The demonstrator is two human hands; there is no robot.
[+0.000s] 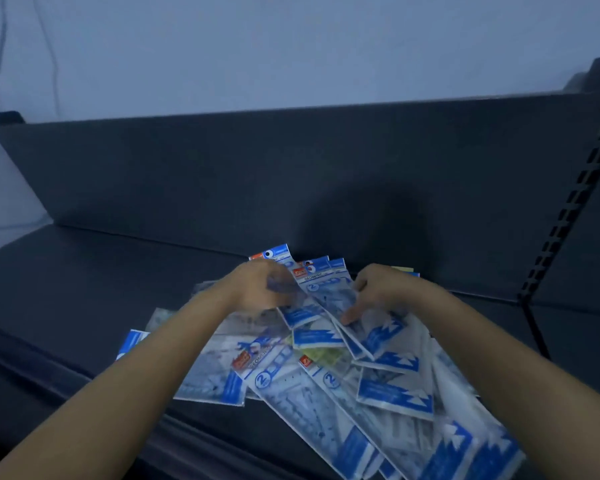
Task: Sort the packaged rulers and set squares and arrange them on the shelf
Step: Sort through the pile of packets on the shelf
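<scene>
Where packets [329, 344] fan, left hand [260, 289], right hand [378, 294] grip.

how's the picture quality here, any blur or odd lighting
Head view: dim bluish light, no glare; left hand smeared by motion blur, right hand sharper; soft shadow on the back panel; wide-angle lens bows the shelf edges; print on packets mostly unreadable.

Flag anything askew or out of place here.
The packets are an unsorted heap on the shelf: overlapping, pointing different ways, fanned unevenly between the left hand and right hand, which both grip them. One yellowish packet sits among the blue ones. No damage visible.
</scene>
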